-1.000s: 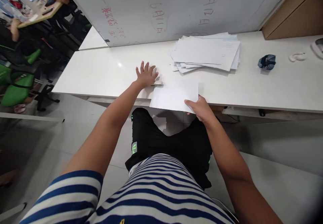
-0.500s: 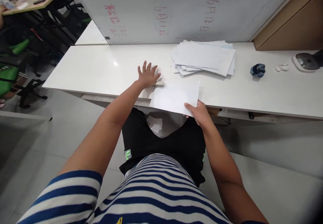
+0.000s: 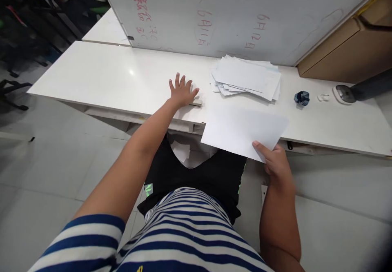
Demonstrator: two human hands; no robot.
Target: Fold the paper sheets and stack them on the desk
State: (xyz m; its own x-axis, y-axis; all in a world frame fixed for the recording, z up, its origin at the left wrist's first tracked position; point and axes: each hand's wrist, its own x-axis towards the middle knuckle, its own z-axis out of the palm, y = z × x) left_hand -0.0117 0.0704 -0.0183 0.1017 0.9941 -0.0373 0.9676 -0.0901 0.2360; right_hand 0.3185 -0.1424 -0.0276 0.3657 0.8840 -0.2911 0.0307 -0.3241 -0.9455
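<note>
My right hand (image 3: 277, 161) grips a white sheet of paper (image 3: 241, 129) by its near right corner, thumb on top. The sheet is raised past the front edge of the white table (image 3: 101, 80). Flat over a small pale tool, which looks like a stapler (image 3: 196, 103), lies my left hand (image 3: 183, 95) with its fingers spread. Most of that tool is hidden under the palm; only its right end shows. Behind the sheet, a loose stack of white papers (image 3: 245, 76) rests on the table.
A whiteboard (image 3: 226, 14) with red writing stands along the table's back. To the right are a dark blue crumpled item (image 3: 301, 98), a small white object (image 3: 323, 97), a computer mouse (image 3: 344, 94) and a cardboard box (image 3: 337, 55). Paper (image 3: 180, 151) lies on the floor.
My right hand has drawn the sheet to the right, away from the stapler-like tool. My left hand stays spread over that tool. The view has shifted somewhat.
</note>
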